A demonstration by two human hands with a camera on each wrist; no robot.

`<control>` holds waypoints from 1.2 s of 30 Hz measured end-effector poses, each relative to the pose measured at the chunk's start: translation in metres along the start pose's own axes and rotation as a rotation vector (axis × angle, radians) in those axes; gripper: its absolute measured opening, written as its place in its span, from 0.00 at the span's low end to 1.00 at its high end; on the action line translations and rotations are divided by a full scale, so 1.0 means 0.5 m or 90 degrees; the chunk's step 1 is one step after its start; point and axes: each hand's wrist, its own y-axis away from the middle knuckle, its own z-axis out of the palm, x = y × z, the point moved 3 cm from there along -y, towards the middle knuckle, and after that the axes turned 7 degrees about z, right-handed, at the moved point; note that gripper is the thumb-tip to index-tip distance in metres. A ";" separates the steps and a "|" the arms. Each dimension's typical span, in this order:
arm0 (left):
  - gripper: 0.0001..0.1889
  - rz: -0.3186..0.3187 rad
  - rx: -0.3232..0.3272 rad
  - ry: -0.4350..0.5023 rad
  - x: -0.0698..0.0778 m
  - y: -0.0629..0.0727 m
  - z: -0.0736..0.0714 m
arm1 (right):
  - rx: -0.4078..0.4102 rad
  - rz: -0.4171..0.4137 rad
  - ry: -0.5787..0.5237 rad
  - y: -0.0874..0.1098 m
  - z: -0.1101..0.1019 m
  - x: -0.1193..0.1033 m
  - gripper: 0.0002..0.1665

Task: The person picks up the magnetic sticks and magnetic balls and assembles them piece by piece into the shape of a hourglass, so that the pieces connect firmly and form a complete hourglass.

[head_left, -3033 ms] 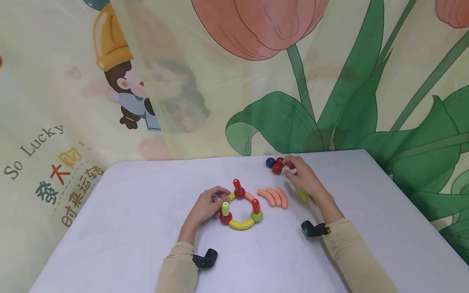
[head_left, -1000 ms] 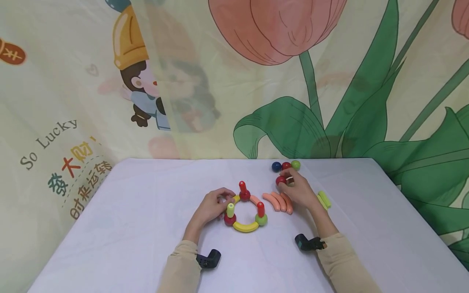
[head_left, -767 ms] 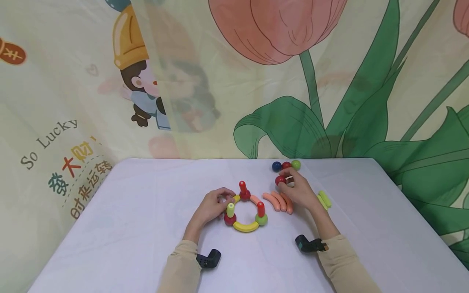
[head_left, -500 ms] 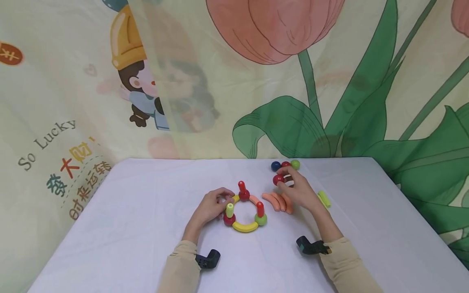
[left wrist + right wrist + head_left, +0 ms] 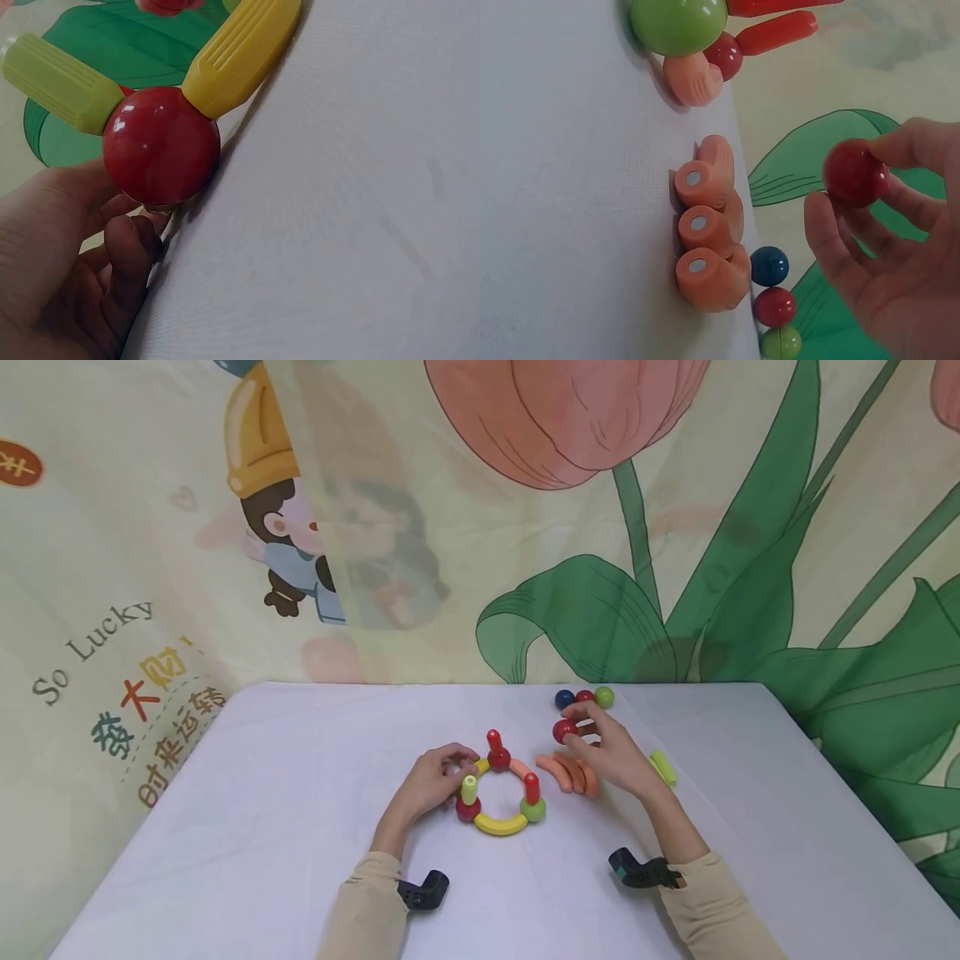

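Note:
Magnetic balls and curved sticks form a ring on the table. Its corners are a red ball (image 5: 498, 760) at the back, another red ball (image 5: 161, 146) at left and a green ball (image 5: 533, 811) at right. A short stick stands upright on each: red, light green (image 5: 468, 790) and red. My left hand (image 5: 431, 781) pinches the yellow curved stick (image 5: 482, 766) at the ring's back left; its fingertips are partly hidden. My right hand (image 5: 618, 758) holds a loose red ball (image 5: 855, 173) between thumb and fingers, raised above the table beyond the pink curved sticks (image 5: 705, 225).
Blue (image 5: 565, 699), red (image 5: 585, 697) and green (image 5: 603, 697) balls lie in a row near the table's back edge. Light green short sticks (image 5: 663, 767) lie right of my right hand. A yellow curved stick (image 5: 501, 825) closes the ring's front, a pink one (image 5: 519, 768) its right side.
My right hand has taken a red ball from the group at the back and brought it toward me, drifting slightly left. My left hand stays at the ring.

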 end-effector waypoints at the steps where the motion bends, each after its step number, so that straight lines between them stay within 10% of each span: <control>1: 0.12 0.002 0.001 -0.001 -0.001 0.000 -0.001 | -0.007 -0.003 -0.002 0.001 0.000 -0.002 0.22; 21: 0.12 0.007 -0.009 0.006 -0.004 0.001 -0.003 | -0.089 -0.130 -0.003 0.026 0.012 -0.036 0.22; 36: 0.11 0.036 -0.019 0.156 -0.009 0.007 -0.020 | -0.116 -0.185 -0.017 0.039 0.018 -0.056 0.22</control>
